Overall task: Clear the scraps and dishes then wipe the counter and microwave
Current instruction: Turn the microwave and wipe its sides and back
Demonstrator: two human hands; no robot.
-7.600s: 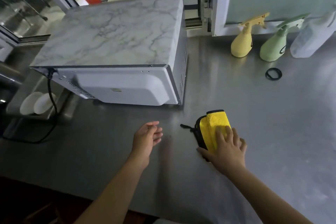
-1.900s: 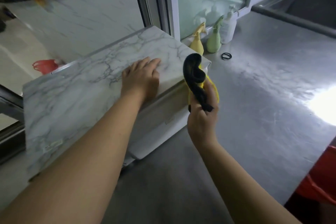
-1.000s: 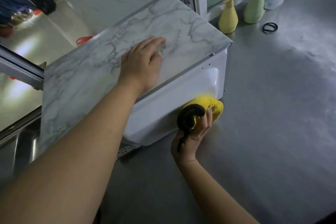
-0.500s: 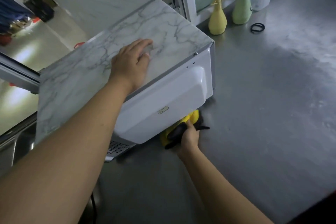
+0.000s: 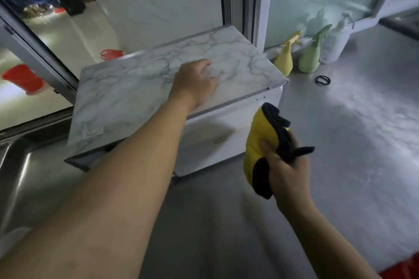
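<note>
The white microwave (image 5: 217,145) with a marble-patterned top stands on the steel counter (image 5: 340,165), its back panel turned toward me. My left hand (image 5: 196,85) rests palm down on the microwave's top, near its right end. My right hand (image 5: 286,170) grips a bunched yellow and black cloth (image 5: 260,138), held up in the air just right of the microwave's back corner, off the counter.
A yellow spray bottle (image 5: 284,61), a green spray bottle (image 5: 311,59) and a clear bottle (image 5: 335,45) line the window sill at the back. A black ring (image 5: 322,80) lies near them. A steel sink (image 5: 13,165) is at the left.
My right hand has lifted the cloth from under the microwave's lower back edge up beside its right corner. My left hand stays on the top.
</note>
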